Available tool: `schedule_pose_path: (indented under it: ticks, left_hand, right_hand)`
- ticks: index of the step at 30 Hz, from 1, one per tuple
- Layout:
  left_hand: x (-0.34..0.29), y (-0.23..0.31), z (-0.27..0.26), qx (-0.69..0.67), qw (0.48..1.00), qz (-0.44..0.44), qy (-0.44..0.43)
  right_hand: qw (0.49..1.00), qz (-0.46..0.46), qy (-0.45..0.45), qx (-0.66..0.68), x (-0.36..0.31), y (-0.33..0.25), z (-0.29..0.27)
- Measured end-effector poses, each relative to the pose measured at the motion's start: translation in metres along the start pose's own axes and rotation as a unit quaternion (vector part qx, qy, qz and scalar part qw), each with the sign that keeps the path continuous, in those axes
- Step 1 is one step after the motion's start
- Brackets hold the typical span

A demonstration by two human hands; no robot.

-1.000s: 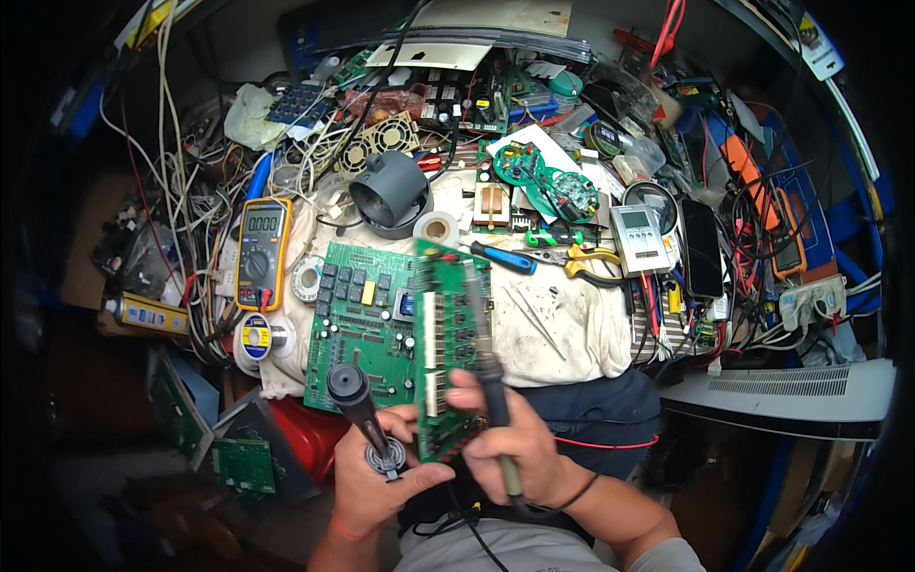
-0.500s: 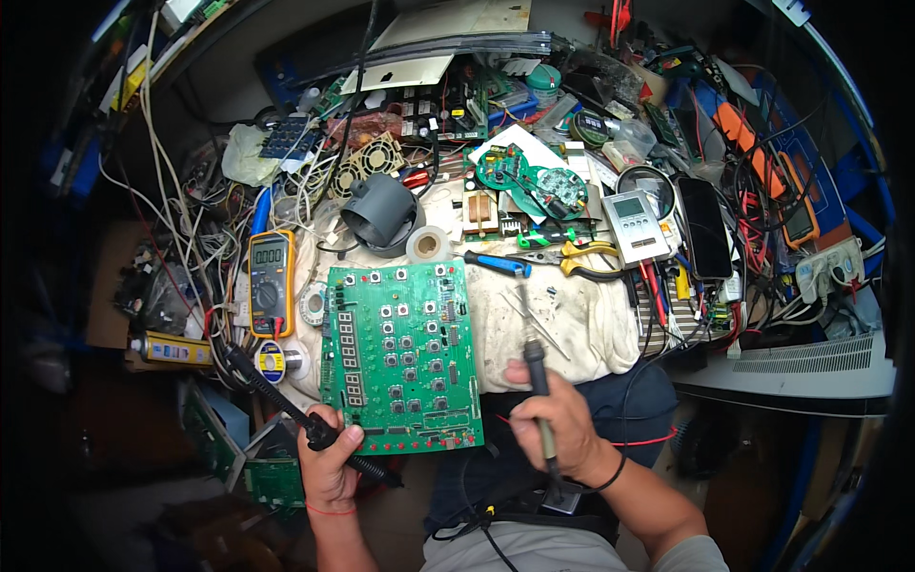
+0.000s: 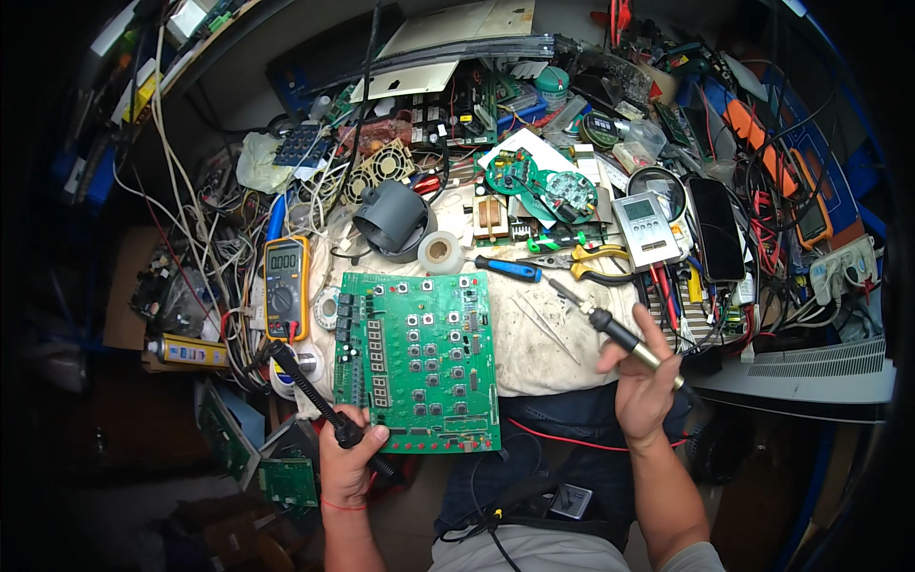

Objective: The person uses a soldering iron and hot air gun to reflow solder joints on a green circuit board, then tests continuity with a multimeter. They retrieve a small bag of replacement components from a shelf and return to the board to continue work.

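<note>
My left hand [image 3: 351, 459] grips the lower left corner of a green circuit board [image 3: 457, 367], thumb on its face. The board stands tilted toward me, showing several push buttons and a column of digit displays. A black ribbed rod [image 3: 315, 393] crosses this hand; I cannot tell how it is held. To the right, my right hand [image 3: 648, 386] holds a soldering iron [image 3: 624, 336] between thumb and fingers, some fingers raised. Its metal tip points up and left over the cloth [image 3: 534, 367], apart from the board. Metal tweezers [image 3: 545, 329] lie on that cloth.
A yellow multimeter [image 3: 286, 286] stands left of the board. Behind it are a grey cylinder [image 3: 389, 217] and a tape roll [image 3: 440, 252]. A blue-handled screwdriver [image 3: 508, 269], yellow-handled pliers [image 3: 600, 262] and a small white meter [image 3: 648, 232] lie farther right. Wires and boards crowd the back.
My right hand has moved up and right, and its iron now points up-left instead of nearly upright. The view has shifted slightly; my left hand still holds the board.
</note>
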State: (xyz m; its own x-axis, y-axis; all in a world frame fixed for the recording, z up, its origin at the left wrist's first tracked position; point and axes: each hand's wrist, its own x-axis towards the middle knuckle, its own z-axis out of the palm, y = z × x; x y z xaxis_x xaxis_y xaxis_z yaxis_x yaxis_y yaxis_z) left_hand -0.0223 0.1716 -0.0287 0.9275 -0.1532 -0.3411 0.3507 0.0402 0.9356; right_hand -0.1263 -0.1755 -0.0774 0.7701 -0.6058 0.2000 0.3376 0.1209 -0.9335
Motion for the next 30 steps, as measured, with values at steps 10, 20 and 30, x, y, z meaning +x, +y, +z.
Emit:
schedule_pose_path:
  ticks: [10, 20, 30]
  left_hand:
    - [0.001, -0.016, 0.014, 0.004, 1.000, -0.010, -0.021]
    - [-0.003, -0.012, -0.002, 0.016, 0.999, 0.026, 0.042]
    - [0.001, 0.007, -0.036, 0.112, 0.991, 0.004, 0.079]
  right_hand:
    - [0.988, -0.063, 0.142, -0.011, 0.104, -0.086, -0.033]
    - [0.923, -0.070, 0.133, -0.354, 0.299, -0.098, -0.054]
    - [0.920, 0.001, 0.194, -0.341, 0.396, -0.016, -0.059]
